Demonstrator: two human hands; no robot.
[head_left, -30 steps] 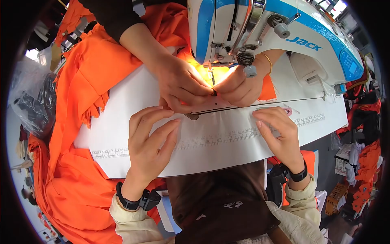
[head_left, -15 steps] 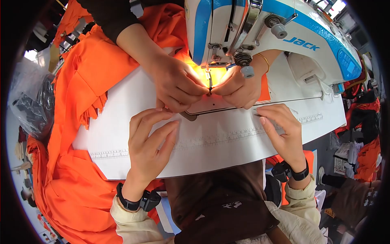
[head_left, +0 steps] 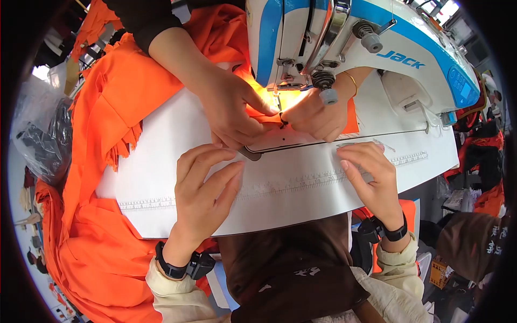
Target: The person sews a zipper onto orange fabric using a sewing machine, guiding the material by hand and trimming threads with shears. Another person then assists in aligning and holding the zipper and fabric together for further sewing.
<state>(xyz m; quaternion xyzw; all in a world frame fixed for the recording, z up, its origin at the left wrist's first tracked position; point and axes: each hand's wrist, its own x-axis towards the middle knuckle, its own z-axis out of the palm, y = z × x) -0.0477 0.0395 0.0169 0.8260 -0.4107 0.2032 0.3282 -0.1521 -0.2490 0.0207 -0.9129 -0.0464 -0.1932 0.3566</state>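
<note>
My left hand (head_left: pixel 206 185) hovers over the white sewing table (head_left: pixel 280 210), fingers curved and apart from the thumb, with nothing between them. On the other side, my right hand (head_left: pixel 374 175) is also held open above the table, thumb and fingers apart; a small greyish object (head_left: pixel 347 144) shows by its fingertips. Past my hands, another person's two hands (head_left: pixel 237 110) (head_left: pixel 322 114) press orange fabric (head_left: pixel 269 121) under the lit needle of a sewing machine (head_left: pixel 334 32). A small black piece (head_left: pixel 284 123) lies between that person's fingertips.
A printed ruler scale (head_left: pixel 301 183) runs across the table near its front edge. Orange cloth (head_left: pixel 102 258) hangs down at the left, near a clear plastic bag (head_left: pixel 43 134). At the right, a person in a brown apron (head_left: pixel 471 245) is beside a yellow basket (head_left: pixel 439 274).
The other person's left-side hand has flattened and spread over the fabric by the needle. My left hand has shifted slightly right. The person at far right has moved up in view.
</note>
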